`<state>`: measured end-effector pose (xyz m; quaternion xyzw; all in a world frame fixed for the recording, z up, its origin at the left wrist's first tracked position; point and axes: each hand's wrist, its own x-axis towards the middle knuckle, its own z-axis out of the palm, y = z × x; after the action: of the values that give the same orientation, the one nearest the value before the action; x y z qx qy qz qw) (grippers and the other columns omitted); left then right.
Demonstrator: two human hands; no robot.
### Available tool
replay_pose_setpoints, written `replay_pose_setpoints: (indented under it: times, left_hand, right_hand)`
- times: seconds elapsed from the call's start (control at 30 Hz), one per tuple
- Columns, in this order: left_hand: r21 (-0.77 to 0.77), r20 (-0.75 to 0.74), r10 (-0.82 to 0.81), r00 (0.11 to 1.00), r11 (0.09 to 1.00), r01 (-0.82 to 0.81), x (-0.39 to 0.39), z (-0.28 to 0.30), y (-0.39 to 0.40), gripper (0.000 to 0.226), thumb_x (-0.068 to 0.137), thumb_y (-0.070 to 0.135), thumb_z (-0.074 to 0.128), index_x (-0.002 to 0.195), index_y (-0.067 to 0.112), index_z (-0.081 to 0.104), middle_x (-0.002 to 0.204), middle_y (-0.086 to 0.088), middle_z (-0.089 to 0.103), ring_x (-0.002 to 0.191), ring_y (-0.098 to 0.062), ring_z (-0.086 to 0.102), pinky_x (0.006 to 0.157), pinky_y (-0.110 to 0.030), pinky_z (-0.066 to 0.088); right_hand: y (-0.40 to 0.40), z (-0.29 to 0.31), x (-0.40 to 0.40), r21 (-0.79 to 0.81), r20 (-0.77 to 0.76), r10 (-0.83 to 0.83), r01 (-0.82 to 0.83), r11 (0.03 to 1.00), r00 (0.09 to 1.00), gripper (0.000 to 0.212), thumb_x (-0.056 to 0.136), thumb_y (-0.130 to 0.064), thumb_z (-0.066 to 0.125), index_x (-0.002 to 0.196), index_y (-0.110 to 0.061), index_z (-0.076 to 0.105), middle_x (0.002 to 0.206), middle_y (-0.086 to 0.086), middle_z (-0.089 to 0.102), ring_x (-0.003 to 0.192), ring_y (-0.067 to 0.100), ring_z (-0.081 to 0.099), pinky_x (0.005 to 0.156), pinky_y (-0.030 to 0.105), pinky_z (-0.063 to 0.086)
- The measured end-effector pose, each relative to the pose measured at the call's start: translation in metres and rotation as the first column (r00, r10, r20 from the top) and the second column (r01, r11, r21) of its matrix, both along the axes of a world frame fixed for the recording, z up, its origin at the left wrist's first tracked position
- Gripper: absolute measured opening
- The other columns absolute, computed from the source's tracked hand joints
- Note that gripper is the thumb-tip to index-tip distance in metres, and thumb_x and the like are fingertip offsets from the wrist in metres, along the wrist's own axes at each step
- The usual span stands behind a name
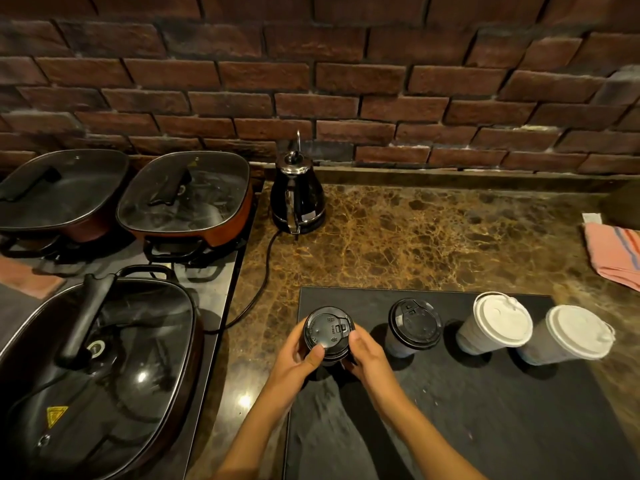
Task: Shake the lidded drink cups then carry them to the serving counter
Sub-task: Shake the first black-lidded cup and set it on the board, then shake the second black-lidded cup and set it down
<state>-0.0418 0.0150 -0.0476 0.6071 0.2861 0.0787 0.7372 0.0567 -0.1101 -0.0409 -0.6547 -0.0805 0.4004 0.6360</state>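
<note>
Four lidded cups stand in a row on a dark slate mat (485, 410) at the near right of the marble table (415, 237). The leftmost cup with black lid (328, 332) is at the mat's far left corner, and both hands are curled around it: the left hand (294, 358) grips its left side with the thumb on the lid rim, the right hand (363, 355) grips its right side. Just to the right stands a second black-lidded cup (414, 323), then two white-lidded paper cups (498, 323) (571, 336), the last one near the mat's right edge. The lids hide what is inside.

On the left, three glass-lidded electric pans (183, 192) (62, 192) (93, 368) stand on a stove. A black kettle (297, 199) stands far behind the mat, its cord running near-left. A pink cloth (613, 254) lies at the right edge. Between kettle and cloth the marble is bare.
</note>
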Motion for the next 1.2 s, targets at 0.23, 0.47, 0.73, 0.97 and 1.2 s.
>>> replay_pose_setpoints:
  times: [0.23, 0.47, 0.73, 0.97, 1.2]
  left_hand:
    - [-0.025, 0.017, -0.006, 1.000, 1.000, 0.006, -0.001, 0.001, 0.001, 0.078, 0.062, 0.057, 0.085, 0.130, 0.037, 0.053, 0.134, 0.006, 0.064, 0.126, -0.011, 0.059, 0.108, -0.036, 0.045]
    - [0.022, 0.005, 0.069, 0.998, 0.997, -0.069, -0.007, 0.019, 0.006, 0.069, 0.070, 0.050, 0.082, 0.131, 0.043, 0.052, 0.142, 0.011, 0.053, 0.133, -0.009, 0.050, 0.112, -0.035, 0.041]
    - [0.474, 0.114, 0.124, 0.986, 0.865, -0.164, 0.026, 0.075, -0.012, 0.047, 0.090, 0.036, 0.065, 0.134, 0.036, 0.049, 0.133, 0.026, 0.045, 0.124, 0.015, 0.039, 0.103, -0.020, 0.033]
    - [0.651, -0.026, -0.142, 0.990, 0.749, 0.124, 0.090, 0.081, -0.086, 0.048, 0.090, 0.039, 0.063, 0.134, 0.043, 0.044, 0.148, 0.013, 0.035, 0.141, -0.003, 0.028, 0.115, -0.030, 0.027]
    - [0.760, -0.420, -0.127, 0.899, 0.493, 0.424, 0.140, 0.061, -0.121, 0.076, 0.081, 0.060, 0.058, 0.148, 0.045, 0.026, 0.163, 0.007, 0.011, 0.150, -0.018, 0.008, 0.120, -0.043, 0.020]
  right_hand:
    - [0.001, 0.004, -0.002, -0.035, 0.025, -0.048, 0.049, 0.998, 0.999, 0.049, 0.094, -0.043, 0.052, 0.133, -0.014, 0.055, 0.131, 0.007, 0.064, 0.121, 0.019, 0.061, 0.106, 0.041, 0.047]
    - [-0.013, 0.038, -0.001, -0.030, 0.213, -0.092, 0.101, 0.994, 0.973, 0.047, 0.099, -0.019, 0.054, 0.144, -0.014, 0.043, 0.145, -0.002, 0.047, 0.136, 0.012, 0.044, 0.109, 0.026, 0.037]
    - [-0.092, 0.073, 0.018, 0.106, 0.320, -0.439, 0.429, 0.897, 0.839, 0.034, 0.092, 0.005, 0.058, 0.121, -0.012, 0.062, 0.120, 0.000, 0.070, 0.113, 0.008, 0.065, 0.097, 0.028, 0.052]
    - [-0.130, 0.031, 0.049, -0.084, 0.274, -0.370, 0.405, 0.910, 0.888, 0.052, 0.085, 0.018, 0.054, 0.123, -0.016, 0.053, 0.130, 0.008, 0.059, 0.123, 0.020, 0.056, 0.097, 0.032, 0.046]
    - [-0.120, -0.014, 0.081, -0.233, 0.236, 0.022, 0.035, 0.972, 0.971, 0.086, 0.069, -0.013, 0.072, 0.145, -0.023, 0.033, 0.144, 0.000, 0.049, 0.131, 0.010, 0.049, 0.111, 0.034, 0.041]
